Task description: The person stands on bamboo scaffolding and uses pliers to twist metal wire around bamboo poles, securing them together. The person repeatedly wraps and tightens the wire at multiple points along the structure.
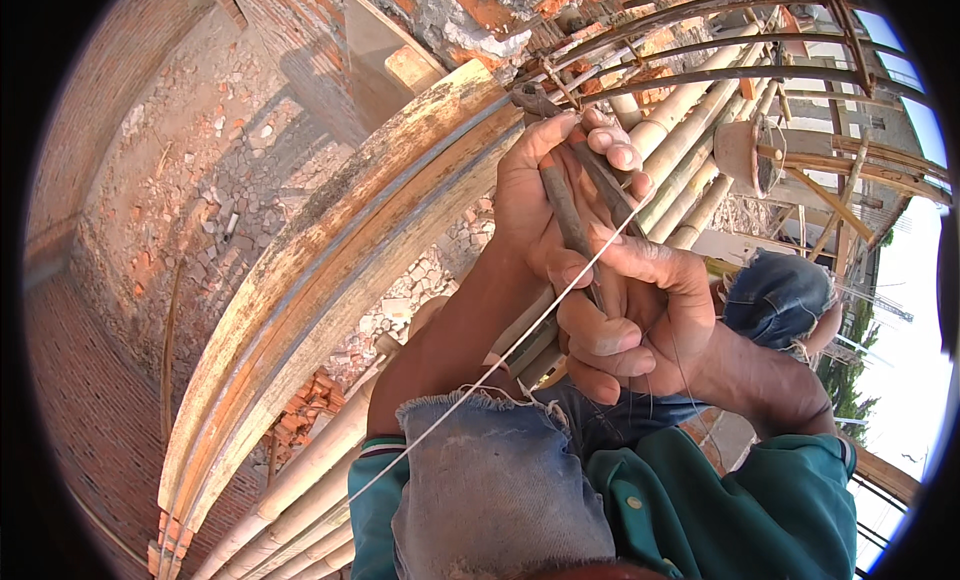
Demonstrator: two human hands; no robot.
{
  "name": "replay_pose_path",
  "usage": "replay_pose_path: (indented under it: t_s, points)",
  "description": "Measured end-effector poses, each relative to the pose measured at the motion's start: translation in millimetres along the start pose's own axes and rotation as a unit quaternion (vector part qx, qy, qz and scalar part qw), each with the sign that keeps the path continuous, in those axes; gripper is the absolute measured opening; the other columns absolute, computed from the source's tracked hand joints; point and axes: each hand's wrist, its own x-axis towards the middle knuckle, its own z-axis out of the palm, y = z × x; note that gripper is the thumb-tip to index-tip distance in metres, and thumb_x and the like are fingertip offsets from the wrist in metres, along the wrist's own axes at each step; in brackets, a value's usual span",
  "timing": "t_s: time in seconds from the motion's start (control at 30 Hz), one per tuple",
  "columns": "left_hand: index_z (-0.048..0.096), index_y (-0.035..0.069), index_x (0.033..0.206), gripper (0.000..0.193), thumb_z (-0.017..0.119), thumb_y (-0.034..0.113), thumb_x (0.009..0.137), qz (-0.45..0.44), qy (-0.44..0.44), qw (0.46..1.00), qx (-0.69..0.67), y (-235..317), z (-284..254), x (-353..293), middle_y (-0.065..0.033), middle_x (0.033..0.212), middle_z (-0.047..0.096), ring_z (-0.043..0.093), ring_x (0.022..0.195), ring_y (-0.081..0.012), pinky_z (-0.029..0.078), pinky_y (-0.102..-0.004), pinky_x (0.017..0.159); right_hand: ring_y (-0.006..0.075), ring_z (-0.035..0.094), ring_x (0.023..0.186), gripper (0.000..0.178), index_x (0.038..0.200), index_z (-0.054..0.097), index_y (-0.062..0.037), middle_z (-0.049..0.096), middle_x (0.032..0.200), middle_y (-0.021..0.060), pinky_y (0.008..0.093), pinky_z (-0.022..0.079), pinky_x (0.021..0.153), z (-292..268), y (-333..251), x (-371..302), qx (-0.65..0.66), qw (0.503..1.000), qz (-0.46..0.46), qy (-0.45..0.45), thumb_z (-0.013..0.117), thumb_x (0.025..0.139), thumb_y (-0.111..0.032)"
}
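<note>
My left hand [524, 202] is closed around a pair of worn pincers [566, 208], whose two long handles run down into the palm. Their head points up and away, towards the steel bars. Close beside it, my right hand [676, 305] has its fingers curled around several thin dark wires [683, 355], whose loose ends hang below the fingers. The lower ends of the pincers' handles come near the right fingers, and I cannot tell whether they touch. A taut pale string [455, 410] crosses in front of both hands.
Bamboo poles [290, 500] run beneath me, beside a long wooden formwork beam [300, 270]. Long steel bars [730, 75] reach away at the upper right, near a bucket [738, 158]. Brick rubble [240, 160] covers the ground far below on the left.
</note>
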Motion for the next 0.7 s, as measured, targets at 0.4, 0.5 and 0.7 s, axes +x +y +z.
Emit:
replay_pose_path:
  t_s: [0.4, 0.5, 0.7]
  points:
    - [0.051, 0.012, 0.083, 0.022, 0.062, 0.018, 0.101, -0.058, -0.147, 0.981, -0.110, 5.0, -8.2, 6.9, 0.0069, 0.061, 0.048, 0.045, 0.050, -0.0055, 0.039, -0.0240, 0.055, 0.0157, 0.066, 0.058, 0.049, 0.123, 0.055, -0.0030, 0.067, 0.080, 0.0104, 0.0302, 0.055, 0.050, 10.2, -4.0, -7.9, -0.272, 0.928, 0.027, 0.252, 0.072, 0.096, -0.040]
    - [0.055, 0.012, 0.091, 0.015, 0.054, 0.016, 0.105, 0.009, -0.177, 0.978, -0.111, -5.1, -17.2, 10.4, 0.0036, 0.073, 0.054, 0.054, 0.062, -0.0092, 0.042, -0.0248, 0.057, 0.0174, 0.064, 0.058, 0.036, 0.115, 0.058, -0.0083, 0.064, 0.078, 0.0084, 0.0359, 0.056, 0.055, -6.1, 0.3, -7.1, -0.129, 0.976, 0.021, 0.174, 0.063, 0.102, -0.041]
    - [0.066, 0.009, 0.102, 0.024, 0.064, 0.033, 0.102, -0.020, 0.205, 0.962, 0.179, 12.3, -15.7, -13.0, -0.0011, 0.081, 0.067, 0.067, 0.075, -0.0166, 0.058, -0.0383, 0.071, 0.0145, 0.056, 0.064, 0.054, 0.093, 0.060, -0.0082, 0.058, 0.075, 0.0079, 0.0308, 0.045, 0.052, -11.6, 7.0, 1.3, -0.350, 0.868, 0.067, 0.345, 0.068, 0.093, -0.062]
